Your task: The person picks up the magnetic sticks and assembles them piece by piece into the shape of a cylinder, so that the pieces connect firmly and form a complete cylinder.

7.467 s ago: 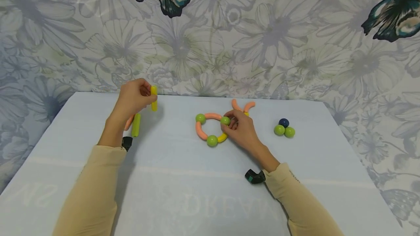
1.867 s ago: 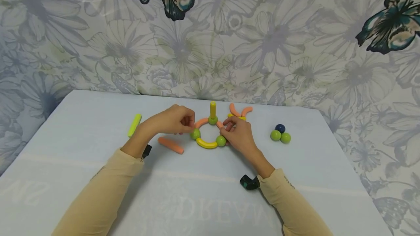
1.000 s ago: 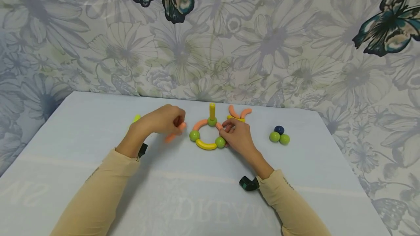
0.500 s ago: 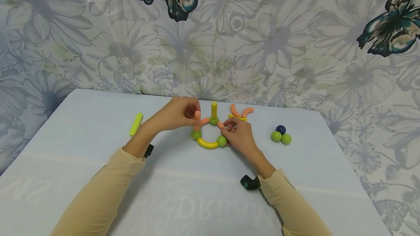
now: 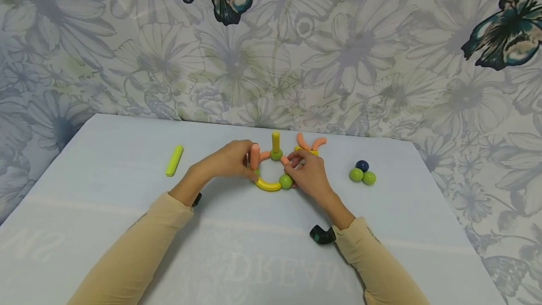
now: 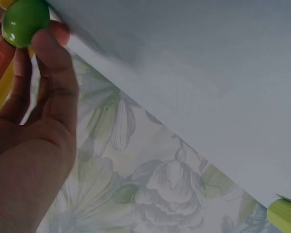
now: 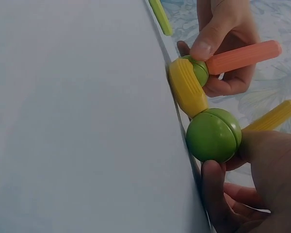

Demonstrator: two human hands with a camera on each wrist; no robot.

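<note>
A ring of green balls and curved rods lies on the table in the head view. On its left green ball (image 6: 26,22), an orange rod (image 5: 254,156) stands upright. My left hand (image 5: 230,160) pinches that ball with thumb and fingers. A yellow rod (image 5: 276,141) rises from the back green ball (image 5: 276,155). My right hand (image 5: 310,169) grips the ring's right side, over a curved orange rod (image 5: 285,161), its thumb touching the right green ball (image 7: 213,136). A curved yellow rod (image 5: 268,186) joins the two front balls.
A lime rod (image 5: 174,160) lies to the left on the white table (image 5: 237,248). Behind my right hand are curved orange rods (image 5: 319,143) and a yellow piece (image 5: 312,152). Farther right sit a dark blue ball (image 5: 362,166) and two green balls (image 5: 369,178). A patterned wall stands behind.
The ring has turned, and the yellow rod went from my left hand onto its back ball. My left hand lifted the orange rod onto the left ball, then slid down to the ball.
</note>
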